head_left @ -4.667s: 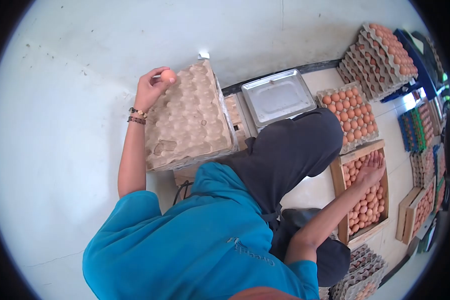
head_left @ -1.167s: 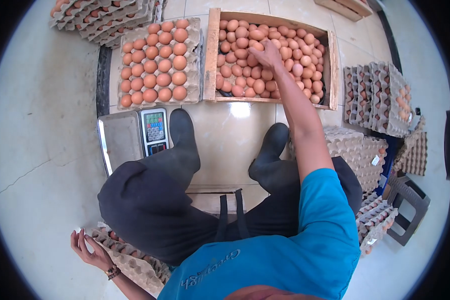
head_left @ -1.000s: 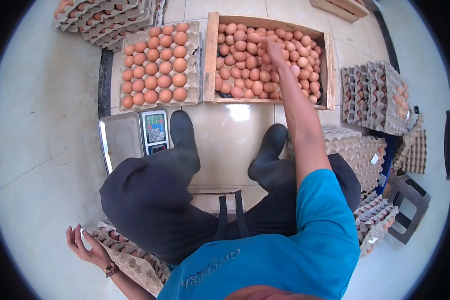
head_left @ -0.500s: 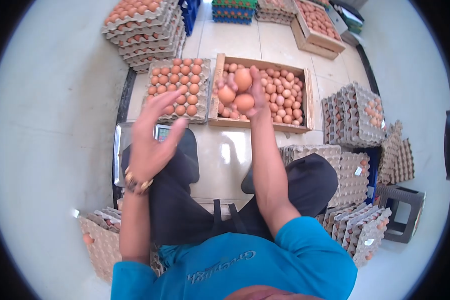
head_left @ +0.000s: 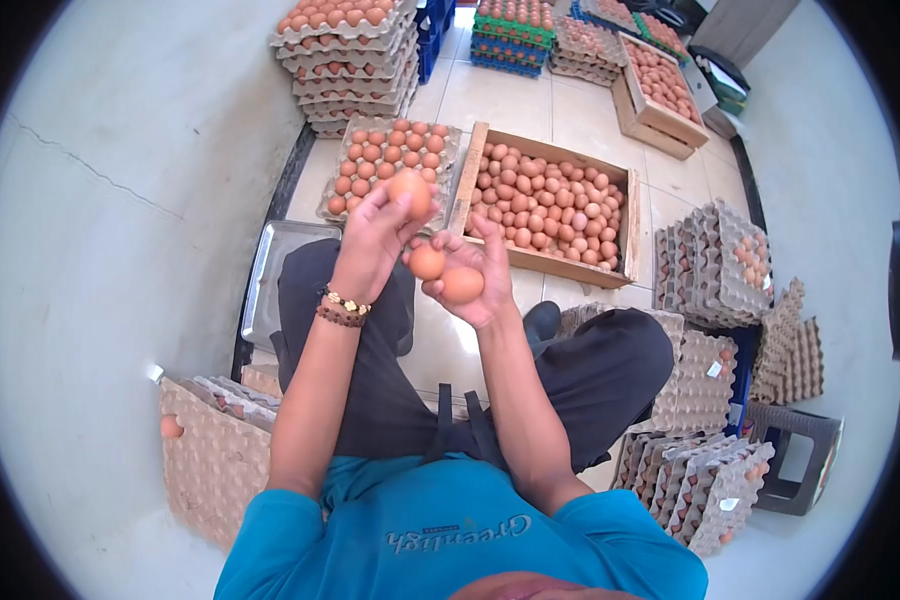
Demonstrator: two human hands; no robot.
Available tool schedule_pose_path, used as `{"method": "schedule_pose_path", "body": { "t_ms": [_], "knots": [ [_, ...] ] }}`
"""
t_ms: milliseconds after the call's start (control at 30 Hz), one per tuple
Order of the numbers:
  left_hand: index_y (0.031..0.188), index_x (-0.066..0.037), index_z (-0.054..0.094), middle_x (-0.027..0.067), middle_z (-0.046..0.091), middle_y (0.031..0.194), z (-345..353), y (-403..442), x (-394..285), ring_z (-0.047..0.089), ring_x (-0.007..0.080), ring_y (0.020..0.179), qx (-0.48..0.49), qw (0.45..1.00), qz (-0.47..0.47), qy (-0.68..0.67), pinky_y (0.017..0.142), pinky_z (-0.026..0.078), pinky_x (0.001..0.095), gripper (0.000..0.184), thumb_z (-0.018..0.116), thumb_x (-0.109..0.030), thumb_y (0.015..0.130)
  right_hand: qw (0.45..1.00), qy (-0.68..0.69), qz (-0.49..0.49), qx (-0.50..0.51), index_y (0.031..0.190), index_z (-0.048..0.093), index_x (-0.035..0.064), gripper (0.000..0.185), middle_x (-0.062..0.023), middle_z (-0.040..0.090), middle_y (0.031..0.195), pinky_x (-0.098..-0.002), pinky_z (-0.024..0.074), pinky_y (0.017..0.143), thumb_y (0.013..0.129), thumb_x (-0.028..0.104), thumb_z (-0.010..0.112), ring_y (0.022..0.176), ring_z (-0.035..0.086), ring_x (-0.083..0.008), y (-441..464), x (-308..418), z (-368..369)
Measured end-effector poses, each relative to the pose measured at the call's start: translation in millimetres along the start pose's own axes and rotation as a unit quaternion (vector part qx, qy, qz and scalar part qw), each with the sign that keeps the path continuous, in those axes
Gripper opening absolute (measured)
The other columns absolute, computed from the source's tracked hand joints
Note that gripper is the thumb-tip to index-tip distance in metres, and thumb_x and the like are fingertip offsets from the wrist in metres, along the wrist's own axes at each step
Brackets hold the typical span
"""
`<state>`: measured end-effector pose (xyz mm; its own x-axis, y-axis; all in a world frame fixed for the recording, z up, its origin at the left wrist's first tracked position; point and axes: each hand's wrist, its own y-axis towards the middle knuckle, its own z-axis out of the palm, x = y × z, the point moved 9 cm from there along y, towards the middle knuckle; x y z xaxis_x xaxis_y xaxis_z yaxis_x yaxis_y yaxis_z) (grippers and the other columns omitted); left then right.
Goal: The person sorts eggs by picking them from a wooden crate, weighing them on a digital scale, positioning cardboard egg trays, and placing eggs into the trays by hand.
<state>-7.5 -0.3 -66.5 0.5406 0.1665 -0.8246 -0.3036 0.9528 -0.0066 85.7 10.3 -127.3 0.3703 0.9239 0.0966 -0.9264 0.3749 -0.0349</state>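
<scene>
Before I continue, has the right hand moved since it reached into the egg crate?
Yes: the right hand has drawn back and leftward, now showing at the near left corner of the wooden crate.

Head view. Left hand, centre-left of frame: fingers closed round one brown egg. Right hand, just beside it at centre, palm up, cradling two more eggs. Upper centre: wooden crate filled with loose eggs; to its left, egg-filled cardboard tray. Upper left: tall tray stack topped with eggs. Left: metal pan, partly hidden by knee. Upper right: second wooden crate, also egg-filled. Lower right: grey stool.
</scene>
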Motion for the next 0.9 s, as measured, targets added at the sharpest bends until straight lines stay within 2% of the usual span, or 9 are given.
{"method": "schedule_pose_path", "body": {
  "t_ms": [67, 133, 233, 333, 400, 533, 600, 700, 900],
  "knots": [
    [0.13, 0.0, 0.046, 0.0136, 0.057, 0.121, -13, -2, 1, 0.061, 0.022, 0.108, -0.017, 0.994, 0.002, -0.105, 0.094, 0.055, 0.0349, 0.037, 0.058, -0.008, 0.096, 0.997, 0.042, -0.033, -0.051, 0.104, 0.061, -0.0016, 0.036, -0.0187, 0.059, 0.116, -0.0298, 0.0558, 0.061, 0.093, 0.031, 0.052, 0.109, 0.059, -0.0332, -4, 0, -16],
    [0.131, -0.001, 0.045, 0.0138, 0.057, 0.122, -22, -5, 13, 0.06, 0.0221, 0.109, -0.032, 0.996, -0.022, -0.075, 0.094, 0.055, 0.0362, 0.038, 0.058, -0.008, 0.096, 0.993, 0.086, -0.052, -0.059, 0.11, 0.059, -0.0017, 0.027, -0.0209, 0.056, 0.123, -0.031, 0.0571, 0.068, 0.087, 0.012, 0.052, 0.113, 0.057, -0.0353, -5, 2, -29],
    [0.132, -0.002, 0.046, 0.0143, 0.056, 0.122, -29, -12, 32, 0.062, 0.0224, 0.106, -0.065, 0.995, -0.062, -0.046, 0.093, 0.055, 0.0379, 0.039, 0.057, -0.006, 0.095, 0.989, 0.092, -0.071, -0.088, 0.118, 0.056, -0.0005, 0.031, -0.0223, 0.055, 0.125, -0.0315, 0.0575, 0.069, 0.089, 0.009, 0.052, 0.114, 0.057, -0.0358, -9, 7, -47],
    [0.13, -0.002, 0.048, 0.0127, 0.057, 0.118, -31, -15, 43, 0.062, 0.0197, 0.1, -0.071, 0.992, -0.091, -0.049, 0.088, 0.055, 0.0342, 0.038, 0.057, -0.006, 0.093, 0.988, 0.085, -0.076, -0.102, 0.123, 0.053, 0.0009, 0.032, -0.0228, 0.055, 0.127, -0.0293, 0.057, 0.067, 0.093, 0.011, 0.054, 0.112, 0.058, -0.0334, -16, 12, -46],
    [0.127, -0.003, 0.051, 0.0103, 0.059, 0.114, -35, -16, 50, 0.062, 0.0165, 0.094, -0.072, 0.989, -0.118, -0.05, 0.082, 0.055, 0.0308, 0.036, 0.059, -0.007, 0.092, 0.987, 0.056, -0.098, -0.115, 0.124, 0.053, 0.0024, 0.033, -0.022, 0.056, 0.126, -0.0277, 0.0564, 0.066, 0.096, 0.019, 0.056, 0.108, 0.061, -0.0301, -18, 18, -53],
    [0.126, -0.003, 0.056, 0.0038, 0.064, 0.099, -32, -17, 62, 0.059, 0.0074, 0.076, -0.053, 0.976, -0.167, 0.13, 0.064, 0.048, 0.0208, 0.038, 0.066, -0.011, 0.09, 0.966, -0.036, -0.134, -0.217, 0.12, 0.056, 0.0037, 0.039, -0.0168, 0.063, 0.113, -0.0245, 0.0546, 0.061, 0.098, 0.036, 0.06, 0.09, 0.066, -0.0208, -27, 26, -68],
    [0.127, -0.003, 0.058, 0.0009, 0.066, 0.092, -21, -17, 59, 0.056, 0.0037, 0.069, -0.017, 0.956, -0.179, 0.232, 0.056, 0.044, 0.0173, 0.041, 0.07, -0.014, 0.089, 0.963, -0.074, -0.128, -0.224, 0.114, 0.057, 0.004, 0.04, -0.013, 0.065, 0.102, -0.0239, 0.0536, 0.058, 0.096, 0.04, 0.061, 0.08, 0.066, -0.0167, -28, 26, -74],
    [0.129, -0.002, 0.06, 0.0006, 0.068, 0.091, -2, -16, 56, 0.056, 0.001, 0.07, 0.054, 0.929, -0.194, 0.312, 0.055, 0.043, 0.0151, 0.048, 0.075, -0.015, 0.086, 0.948, -0.129, -0.127, -0.261, 0.107, 0.059, 0.0038, 0.041, -0.0087, 0.065, 0.088, -0.0235, 0.0519, 0.055, 0.095, 0.043, 0.064, 0.068, 0.064, -0.0131, -31, 26, -73],
    [0.127, 0.001, 0.062, 0.0027, 0.069, 0.099, 3, -9, 59, 0.062, 0.0032, 0.084, 0.113, 0.913, -0.161, 0.358, 0.071, 0.052, 0.0176, 0.048, 0.078, -0.012, 0.083, 0.899, -0.28, -0.155, -0.301, 0.097, 0.057, 0.0045, 0.043, -0.0075, 0.064, 0.079, -0.0247, 0.0504, 0.05, 0.095, 0.047, 0.061, 0.06, 0.061, -0.0115, -34, 38, -66]
  ]
}}
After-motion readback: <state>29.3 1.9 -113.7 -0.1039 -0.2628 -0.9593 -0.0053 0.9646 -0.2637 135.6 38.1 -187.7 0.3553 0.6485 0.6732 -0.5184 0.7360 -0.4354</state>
